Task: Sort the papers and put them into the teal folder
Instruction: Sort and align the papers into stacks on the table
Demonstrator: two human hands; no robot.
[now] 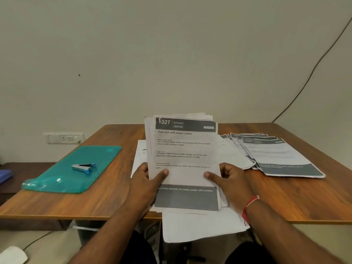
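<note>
Both of my hands hold a stack of printed papers point(184, 149) upright over the middle of the wooden table point(114, 199). The top sheet reads "327 KITCHEN, Open and refill pepper shaker". My left hand point(146, 180) grips the stack's left edge, thumb on the front. My right hand point(230, 178) grips the right edge the same way; a red thread is tied round its wrist. The teal folder point(62, 178) lies flat and closed at the table's left. More papers point(278, 157) are fanned out on the right side of the table.
A staple remover point(84, 167) rests on the teal folder. Loose white sheets point(202, 225) lie under the held stack and hang over the table's near edge. A wall socket point(63, 138) sits behind the table on the left. A black cable point(312, 71) runs down the wall at right.
</note>
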